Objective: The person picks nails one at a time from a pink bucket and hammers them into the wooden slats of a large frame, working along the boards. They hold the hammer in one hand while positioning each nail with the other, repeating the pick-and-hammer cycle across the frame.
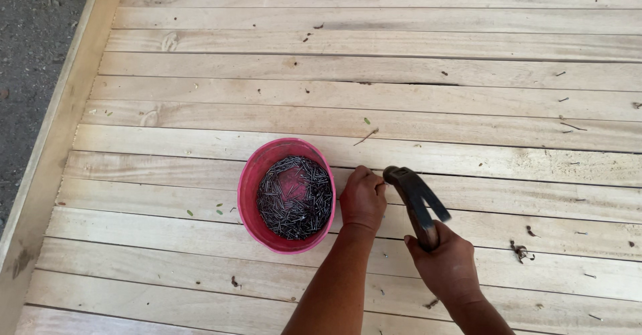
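Note:
My right hand (pixel 447 263) grips the handle of a dark claw hammer (pixel 413 194), whose head hangs just above the boards beside my other hand. My left hand (pixel 363 198) rests on a pale wooden plank (pixel 468 161) with its fingers pinched together at the fingertips, right under the hammer head; whatever it pinches is too small to see. Directly left of that hand stands a red plastic bucket (pixel 251 181) holding many dark nails (pixel 294 198).
The planks run side by side across a wooden platform, framed by a board (pixel 47 154) along the left edge. Beyond that edge lies grey gravel ground (pixel 27 54). Small wood chips and leaves are scattered over the boards.

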{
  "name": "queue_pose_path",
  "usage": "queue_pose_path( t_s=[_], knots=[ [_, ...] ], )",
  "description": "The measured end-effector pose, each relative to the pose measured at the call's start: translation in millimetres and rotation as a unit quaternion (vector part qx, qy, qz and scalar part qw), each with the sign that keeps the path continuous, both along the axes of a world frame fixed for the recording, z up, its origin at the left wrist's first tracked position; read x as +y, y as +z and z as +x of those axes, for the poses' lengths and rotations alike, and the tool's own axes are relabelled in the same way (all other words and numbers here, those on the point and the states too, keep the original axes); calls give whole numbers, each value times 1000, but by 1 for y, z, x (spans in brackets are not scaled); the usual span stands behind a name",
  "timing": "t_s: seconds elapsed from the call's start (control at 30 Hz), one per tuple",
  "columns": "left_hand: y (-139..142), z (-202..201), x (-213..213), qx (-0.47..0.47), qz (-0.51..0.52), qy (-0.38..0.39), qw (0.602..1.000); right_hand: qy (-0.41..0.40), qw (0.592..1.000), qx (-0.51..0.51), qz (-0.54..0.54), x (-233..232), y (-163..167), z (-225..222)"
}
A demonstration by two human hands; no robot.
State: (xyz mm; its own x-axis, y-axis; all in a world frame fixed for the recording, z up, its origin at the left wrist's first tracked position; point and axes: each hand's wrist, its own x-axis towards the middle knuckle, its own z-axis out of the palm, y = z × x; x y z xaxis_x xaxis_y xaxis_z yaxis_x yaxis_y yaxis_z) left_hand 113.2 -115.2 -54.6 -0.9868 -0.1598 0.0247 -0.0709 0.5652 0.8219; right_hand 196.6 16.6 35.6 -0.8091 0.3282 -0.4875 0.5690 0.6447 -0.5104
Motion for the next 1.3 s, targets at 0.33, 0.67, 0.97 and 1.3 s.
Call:
queue_pose_path(
  t_s=[0.33, 0.67, 0.97, 1.3],
  knots=[
    [-15, 6, -10, 79, 57, -7, 995, 8, 999, -33, 10, 0, 2, -6],
    [-16, 6, -1, 50, 13, 23, 998, 3, 999, -30, 23, -7, 11, -9],
    [-12, 3, -3, 19, 28, 19, 999, -5, 1000, 8, 15, -6, 8, -4],
    [-12, 0, -4, 30, 18, 19, 999, -21, 999, -13, 38, 1, -1, -2]
  ],
)
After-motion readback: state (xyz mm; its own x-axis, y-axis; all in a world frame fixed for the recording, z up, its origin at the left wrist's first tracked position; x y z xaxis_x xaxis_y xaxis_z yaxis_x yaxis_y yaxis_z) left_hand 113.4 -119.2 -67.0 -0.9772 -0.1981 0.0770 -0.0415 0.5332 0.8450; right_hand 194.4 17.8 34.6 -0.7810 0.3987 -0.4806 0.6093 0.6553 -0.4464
